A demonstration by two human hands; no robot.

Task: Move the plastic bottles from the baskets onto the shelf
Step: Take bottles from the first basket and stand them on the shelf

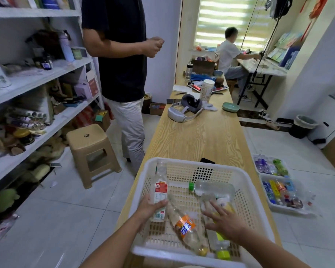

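Left grip (150, 207) round clear red-labelled bottle (161, 187), right grip (227, 221) splayed empty, perforated white basket (184, 162)

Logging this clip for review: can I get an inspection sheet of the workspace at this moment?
Surface: long light wooden table.
Job's things: white perforated plastic basket on the table holds a clear orange-labelled bottle, a clear green-capped bottle and a yellow-green lime-capped bottle, lying; two white floor baskets of bottles at right; white shelf at left.
Clutter: grey-white headset, green dish, black phone on the table.
Grippers: left hand grips an upright clear red-labelled bottle; right hand open, fingers spread above the lying bottles.
Cables: white power strip with cords on the floor.
Surroundings: standing person in dark shirt, seated person, beige plastic stool, black bin.
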